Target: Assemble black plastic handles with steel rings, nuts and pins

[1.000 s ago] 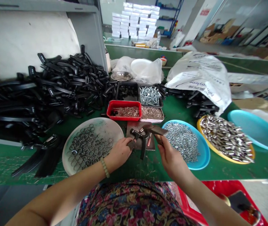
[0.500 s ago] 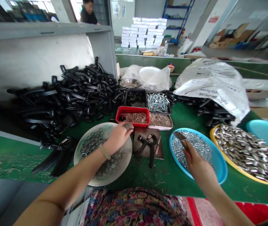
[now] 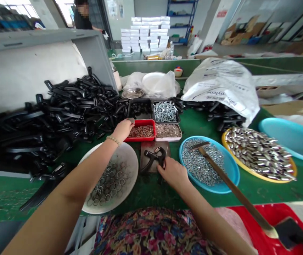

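Observation:
On a square metal plate (image 3: pixel 149 166) lies a black two-armed plastic piece (image 3: pixel 151 156) with a small metal part near its joint. My right hand (image 3: pixel 174 173) is closed around one of its arms. My left hand (image 3: pixel 123 130), a grey cap over one fingertip, reaches to the left end of the red tray (image 3: pixel 140 139) of small copper-coloured pins. Its fingers are bunched, and whatever is in them is hidden. Below that arm, a pale round basin (image 3: pixel 132 156) contains loose metal rings. A hammer (image 3: pixel 220 173) rests across the blue basin (image 3: pixel 236 182) of small nuts.
Black handles (image 3: pixel 77 102) are heaped at left. Behind the red tray stand a black tray (image 3: pixel 140 115) and a tray of screws (image 3: pixel 165 111); beside it is a white tray (image 3: pixel 168 138). A yellow basin (image 3: pixel 260 177) of metal cylinders and a white sack (image 3: pixel 220 83) are at right.
My right hand has left the hammer on the blue basin and taken hold of the black piece. My left hand has moved away over the red tray's left end. The view has shifted right.

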`<state>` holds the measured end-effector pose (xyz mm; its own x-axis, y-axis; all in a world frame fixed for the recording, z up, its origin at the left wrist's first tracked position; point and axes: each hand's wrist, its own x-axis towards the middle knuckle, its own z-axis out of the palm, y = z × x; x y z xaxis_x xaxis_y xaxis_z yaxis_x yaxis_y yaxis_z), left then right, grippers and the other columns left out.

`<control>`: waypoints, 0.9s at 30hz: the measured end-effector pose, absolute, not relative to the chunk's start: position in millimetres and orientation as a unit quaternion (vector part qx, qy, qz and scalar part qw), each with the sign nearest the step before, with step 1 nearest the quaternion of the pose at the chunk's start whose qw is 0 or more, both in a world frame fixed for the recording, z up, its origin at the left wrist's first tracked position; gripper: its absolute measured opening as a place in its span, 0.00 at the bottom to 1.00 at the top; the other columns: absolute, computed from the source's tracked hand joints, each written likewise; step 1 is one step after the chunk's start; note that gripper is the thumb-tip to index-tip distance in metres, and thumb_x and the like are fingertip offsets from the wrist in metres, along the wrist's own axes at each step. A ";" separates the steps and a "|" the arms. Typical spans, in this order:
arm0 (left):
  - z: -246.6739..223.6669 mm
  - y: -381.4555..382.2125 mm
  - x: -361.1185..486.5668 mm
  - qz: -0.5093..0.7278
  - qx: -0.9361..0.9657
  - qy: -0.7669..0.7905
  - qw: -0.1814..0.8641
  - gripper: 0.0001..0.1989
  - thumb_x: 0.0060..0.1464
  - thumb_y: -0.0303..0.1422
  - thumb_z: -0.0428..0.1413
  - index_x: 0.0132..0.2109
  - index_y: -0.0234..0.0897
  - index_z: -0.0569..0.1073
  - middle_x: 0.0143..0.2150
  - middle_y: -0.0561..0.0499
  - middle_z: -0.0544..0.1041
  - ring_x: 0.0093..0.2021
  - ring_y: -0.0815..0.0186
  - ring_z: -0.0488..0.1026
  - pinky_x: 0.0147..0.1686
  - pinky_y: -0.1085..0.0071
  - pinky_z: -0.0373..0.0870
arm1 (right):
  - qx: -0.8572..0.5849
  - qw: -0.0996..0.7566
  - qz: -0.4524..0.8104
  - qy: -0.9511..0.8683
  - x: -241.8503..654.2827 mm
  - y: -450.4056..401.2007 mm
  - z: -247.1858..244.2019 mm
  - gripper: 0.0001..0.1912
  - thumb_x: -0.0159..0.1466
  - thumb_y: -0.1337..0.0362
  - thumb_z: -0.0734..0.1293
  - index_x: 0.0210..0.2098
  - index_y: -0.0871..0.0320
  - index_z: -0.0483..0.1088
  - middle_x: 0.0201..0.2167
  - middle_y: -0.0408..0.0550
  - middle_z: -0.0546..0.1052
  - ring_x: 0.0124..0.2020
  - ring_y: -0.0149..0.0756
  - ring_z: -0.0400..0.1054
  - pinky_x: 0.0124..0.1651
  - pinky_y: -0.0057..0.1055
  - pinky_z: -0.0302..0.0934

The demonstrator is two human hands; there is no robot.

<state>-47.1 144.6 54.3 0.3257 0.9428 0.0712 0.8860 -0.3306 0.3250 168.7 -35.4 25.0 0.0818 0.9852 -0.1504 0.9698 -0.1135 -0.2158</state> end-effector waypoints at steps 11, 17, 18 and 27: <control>24.2 20.6 -38.6 0.422 0.527 0.504 0.539 0.11 0.51 0.37 0.55 0.40 0.35 0.71 0.35 0.50 0.76 0.34 0.65 0.76 0.40 0.64 0.75 | -0.675 0.167 0.160 -0.700 171.9 -40.8 9.2 0.16 0.61 0.55 0.63 0.44 0.57 0.62 0.41 0.52 0.70 0.42 0.42 0.68 0.40 0.33 0.60; 18.6 15.5 -37.3 0.430 0.531 0.500 0.532 0.11 0.49 0.33 0.57 0.40 0.35 0.71 0.33 0.51 0.76 0.36 0.64 0.76 0.43 0.63 0.74 | -0.701 0.070 0.110 -0.701 165.4 -33.7 15.0 0.12 0.63 0.56 0.60 0.39 0.59 0.65 0.39 0.51 0.68 0.36 0.38 0.70 0.34 0.29 0.60; 18.8 13.6 -36.9 0.428 0.530 0.497 0.537 0.11 0.49 0.33 0.56 0.41 0.35 0.71 0.33 0.51 0.76 0.36 0.64 0.76 0.43 0.63 0.74 | -0.709 0.056 0.104 -0.695 167.9 -32.6 16.9 0.12 0.63 0.56 0.60 0.38 0.59 0.65 0.39 0.51 0.68 0.35 0.37 0.70 0.33 0.29 0.59; 20.5 0.7 -33.1 0.420 0.515 0.485 0.568 0.12 0.50 0.33 0.56 0.42 0.34 0.70 0.34 0.50 0.76 0.38 0.63 0.76 0.47 0.61 0.72 | -0.726 -0.030 0.107 -0.679 180.1 -44.6 24.3 0.15 0.63 0.56 0.59 0.37 0.62 0.67 0.33 0.57 0.75 0.34 0.46 0.73 0.33 0.34 0.60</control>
